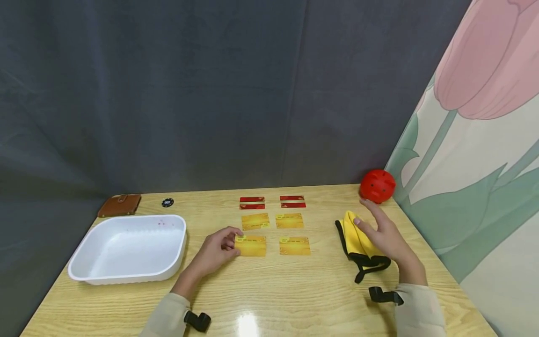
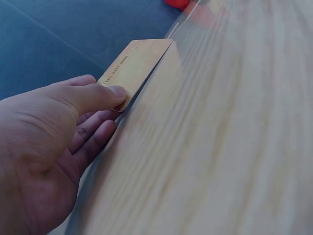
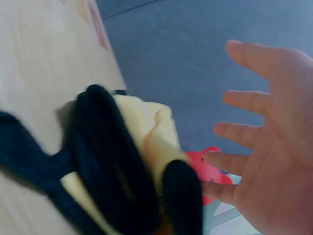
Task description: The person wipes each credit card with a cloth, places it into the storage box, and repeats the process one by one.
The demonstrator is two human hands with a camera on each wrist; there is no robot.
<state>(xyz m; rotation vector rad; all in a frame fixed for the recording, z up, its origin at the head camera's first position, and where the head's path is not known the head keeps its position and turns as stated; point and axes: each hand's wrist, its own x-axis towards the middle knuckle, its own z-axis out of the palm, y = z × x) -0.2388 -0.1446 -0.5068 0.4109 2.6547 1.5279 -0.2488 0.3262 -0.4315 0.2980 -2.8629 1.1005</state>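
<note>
A gold bank card (image 1: pixel 251 245) is pinched at its left edge by my left hand (image 1: pixel 214 252), thumb on its face. In the left wrist view, a thin dark shadow runs along the card (image 2: pixel 139 61), low over the wood. Three other gold cards lie flat close by: one behind (image 1: pixel 255 221), one to the right (image 1: pixel 294 245) and one behind right (image 1: pixel 289 221). My right hand (image 1: pixel 388 239), fingers spread, hovers over a crumpled yellow cloth with black edging (image 1: pixel 353 238). In the right wrist view, its palm (image 3: pixel 288 142) shows nothing held.
Two red cards (image 1: pixel 252 202) (image 1: pixel 293 201) lie farther back. A white plastic tray (image 1: pixel 126 276) stands at left, with a brown wallet (image 1: pixel 120 206) and a black chip (image 1: pixel 167 202) behind it. A red piggy bank (image 1: pixel 377 186) sits at the back right corner, near the curtain (image 1: pixel 210 93).
</note>
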